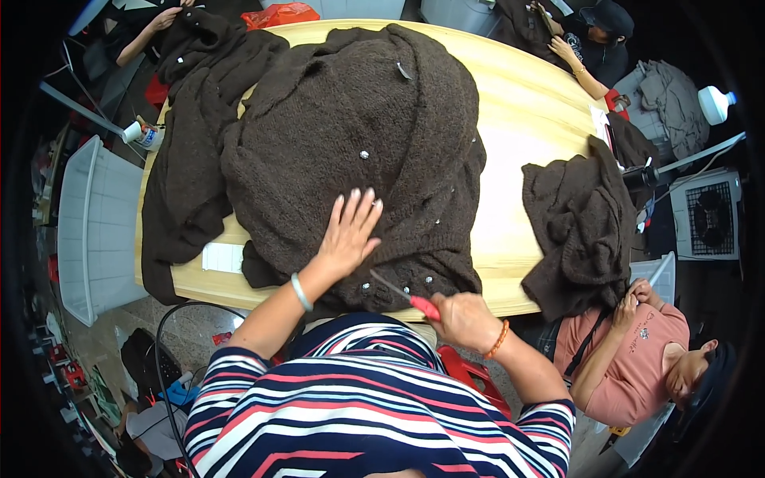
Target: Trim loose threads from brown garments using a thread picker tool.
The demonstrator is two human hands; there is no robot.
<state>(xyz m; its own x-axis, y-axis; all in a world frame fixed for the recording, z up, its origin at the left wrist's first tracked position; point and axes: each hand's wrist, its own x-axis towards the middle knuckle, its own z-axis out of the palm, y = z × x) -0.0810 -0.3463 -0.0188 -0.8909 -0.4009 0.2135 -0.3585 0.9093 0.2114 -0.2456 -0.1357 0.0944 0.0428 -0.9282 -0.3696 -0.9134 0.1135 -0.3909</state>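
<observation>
A dark brown knitted garment point(319, 119), apparently a cardigan, lies bunched over the middle of the table. Shiny round buttons point(364, 155) dot its front, with several along the edge nearest me. My left hand point(347, 235) rests open on the knit, fingers stretched forward and the thumb out to the right. In my right hand point(470, 320) is a red-handled tool point(424, 307), gripped by its handle. Its thin metal tip point(384, 281) points up and left over the garment's buttoned near edge. Whether the tip touches the knit, I cannot tell.
More brown knitwear lies on the left point(187, 175) and right point(582, 215) of the pale wooden table point(510, 143). Co-workers handle garments at the far left, far right and near right point(629, 358). White bins point(96, 231) and a white paper point(221, 257) are at left.
</observation>
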